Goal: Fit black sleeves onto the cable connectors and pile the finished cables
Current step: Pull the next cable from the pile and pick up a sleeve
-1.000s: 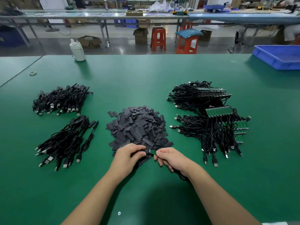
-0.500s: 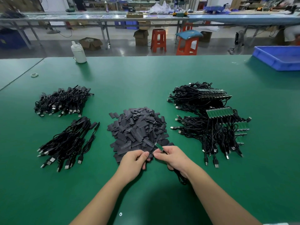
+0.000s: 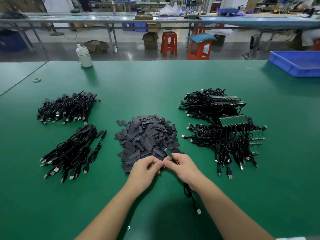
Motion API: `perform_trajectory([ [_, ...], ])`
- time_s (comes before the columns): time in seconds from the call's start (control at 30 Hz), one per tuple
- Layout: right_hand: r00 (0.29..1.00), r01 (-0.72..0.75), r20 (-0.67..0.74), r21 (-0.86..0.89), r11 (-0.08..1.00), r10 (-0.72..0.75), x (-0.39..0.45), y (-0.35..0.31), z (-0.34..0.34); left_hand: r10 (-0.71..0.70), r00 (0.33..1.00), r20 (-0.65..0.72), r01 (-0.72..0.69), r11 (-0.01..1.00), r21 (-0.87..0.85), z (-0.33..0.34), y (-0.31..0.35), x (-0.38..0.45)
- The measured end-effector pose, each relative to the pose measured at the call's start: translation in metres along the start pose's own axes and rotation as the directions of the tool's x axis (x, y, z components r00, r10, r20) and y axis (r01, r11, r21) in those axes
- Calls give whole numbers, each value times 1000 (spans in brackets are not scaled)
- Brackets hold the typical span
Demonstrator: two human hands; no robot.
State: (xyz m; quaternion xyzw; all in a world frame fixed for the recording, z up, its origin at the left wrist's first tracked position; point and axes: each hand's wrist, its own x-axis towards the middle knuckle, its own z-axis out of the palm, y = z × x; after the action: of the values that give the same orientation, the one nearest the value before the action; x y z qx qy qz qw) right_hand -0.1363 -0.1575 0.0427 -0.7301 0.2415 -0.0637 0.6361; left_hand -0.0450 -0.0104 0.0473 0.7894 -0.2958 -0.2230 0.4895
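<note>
A heap of flat black sleeves point(image 3: 147, 135) lies in the middle of the green table. My right hand point(image 3: 183, 168) pinches a cable by its small green connector board point(image 3: 168, 153), which sticks up toward the heap; the cable point(image 3: 190, 196) trails under my wrist to a USB plug near the front. My left hand point(image 3: 147, 168) is closed at the heap's near edge, fingertips touching the right hand's; what it pinches is hidden. Bare cables with green boards point(image 3: 225, 134) are piled to the right. Two piles of sleeved cables point(image 3: 69, 153) point(image 3: 65, 108) lie on the left.
A white bottle point(image 3: 84, 56) stands at the table's far left edge. A blue tray point(image 3: 297, 63) sits at the far right. A small tape ring point(image 3: 36, 79) lies at far left. Red stools and workbenches stand beyond the table.
Both hands drew slightly toward me from the sleeve heap. The green board in my right hand tilted up and shows more clearly. My left fingers closed against the right fingertips.
</note>
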Motion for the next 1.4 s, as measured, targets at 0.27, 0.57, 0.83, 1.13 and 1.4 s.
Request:
perform_trajectory([
  [0.27,1000,29,-4,-33,999,-29,-6,-2,4,355,935,-15,-333,890,311,-4,5,-5],
  [0.57,993,76,-69,-200,977,-91,-12,-9,12,248,968,-25,-238,950,204,-4,7,-3],
  [0.83,993,89,-62,-217,972,-104,-12,-13,11,36,994,106,-19,988,-151,-6,7,-1],
  [1.13,981,186,-6,-284,941,-196,-14,-11,7,-86,981,175,146,921,-361,-6,7,-2],
  [1.4,985,168,24,-350,921,-170,-13,-7,2,-86,982,170,129,957,-261,-10,9,-1],
])
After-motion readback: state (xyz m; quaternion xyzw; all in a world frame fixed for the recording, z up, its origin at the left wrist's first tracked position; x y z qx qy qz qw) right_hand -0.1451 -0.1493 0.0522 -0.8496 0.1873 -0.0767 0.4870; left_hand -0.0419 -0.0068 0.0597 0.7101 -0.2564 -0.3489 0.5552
